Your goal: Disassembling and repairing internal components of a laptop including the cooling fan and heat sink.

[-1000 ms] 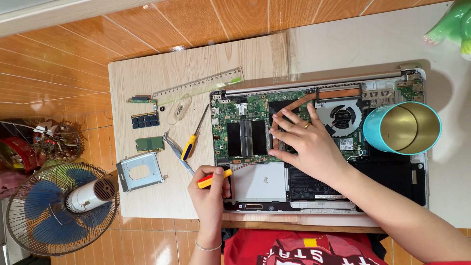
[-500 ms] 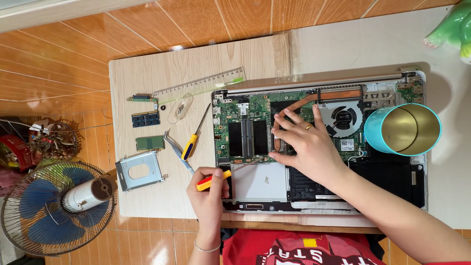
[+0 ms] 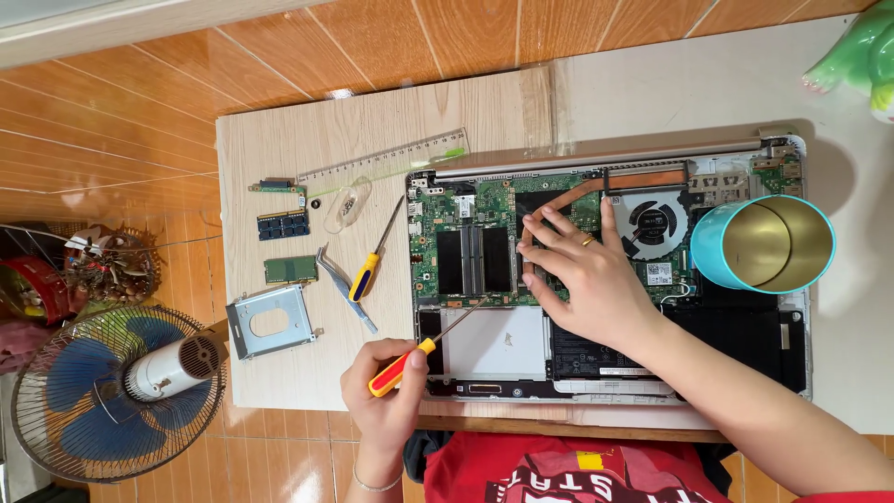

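The left hand [image 3: 386, 391] grips a red-and-yellow-handled screwdriver [image 3: 410, 359] angled toward the opened laptop's green circuit board [image 3: 466, 251], where the right hand [image 3: 587, 279] lies flat, fingers spread, holding nothing.

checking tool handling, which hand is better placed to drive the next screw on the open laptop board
Left. The left hand already grips the red-and-yellow screwdriver, its tip over the laptop motherboard. The right hand lies flat on the board, holding no tool.
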